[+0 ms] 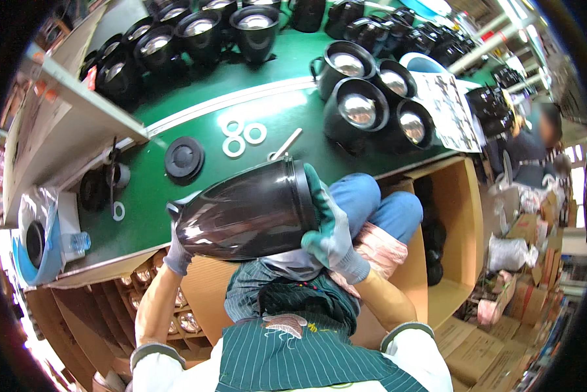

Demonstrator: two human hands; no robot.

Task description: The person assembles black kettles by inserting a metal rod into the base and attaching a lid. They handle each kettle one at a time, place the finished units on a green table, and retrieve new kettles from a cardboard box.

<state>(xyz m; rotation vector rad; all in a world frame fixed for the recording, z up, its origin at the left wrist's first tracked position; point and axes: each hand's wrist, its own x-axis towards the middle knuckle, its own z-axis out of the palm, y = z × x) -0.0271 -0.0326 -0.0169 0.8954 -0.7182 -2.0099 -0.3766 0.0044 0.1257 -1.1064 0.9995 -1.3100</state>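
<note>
A glossy black jug body point(244, 212) lies sideways above my lap, its wide rimmed end to the right and its narrower end to the left. My left hand point(178, 251), in a grey glove, is closed round the narrow end; the jug hides most of its fingers. At the wide rim my right hand point(336, 238) grips with a grey and green glove, the fingers wrapped over the edge. Just beyond the jug on the green bench point(208, 232) are several white rings point(233, 146), a round black screw cap or base point(184, 161) and a pale stick-like tool point(287, 144).
Black jugs with shiny liners point(357, 112) stand at the right of the bench, more point(254, 29) along the back. An open cardboard box point(460, 228) is at my right. A divided carton point(110, 307) sits below left, near a blue basin point(50, 258). Another person point(528, 147) is far right.
</note>
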